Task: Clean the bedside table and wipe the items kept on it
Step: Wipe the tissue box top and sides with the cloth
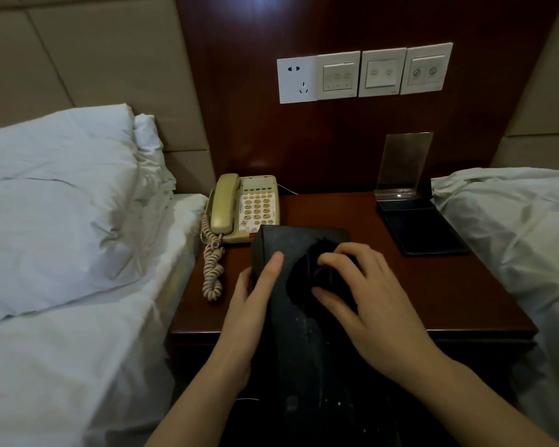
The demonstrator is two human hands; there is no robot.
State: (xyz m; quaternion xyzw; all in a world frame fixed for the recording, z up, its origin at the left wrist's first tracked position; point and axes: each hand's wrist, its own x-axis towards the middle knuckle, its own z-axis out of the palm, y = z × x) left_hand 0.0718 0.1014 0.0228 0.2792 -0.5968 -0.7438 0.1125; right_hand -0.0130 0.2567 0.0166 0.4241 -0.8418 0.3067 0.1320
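Head view of a dark wooden bedside worktop [336,214] set between two beds. A tall black box [291,317], dusty on its upper face, is held over the front edge of the worktop, tilted with its far end toward the wall. The left hand [252,304] has its grip on the box's left side, index finger laid straight along the upper face and thumb against the side. The right hand [362,295] rests on top of the box, its curled fingers bunching a dark cloth [317,269] against the upper face; thumb and fingertips pinch the cloth.

Just behind the box's far left corner, a beige telephone [244,208] sits at the worktop's back left, its handset in the cradle; its coiled cord [213,269] hangs down the left side. To the right of the box, well apart, lies a flat black pad [423,230], with a clear acrylic stand [404,162] upright behind it. On the wall panel above are a socket [297,79] and three switch plates [383,72]. White bedding [62,204] lies left of the box, and more [510,227] to the right.
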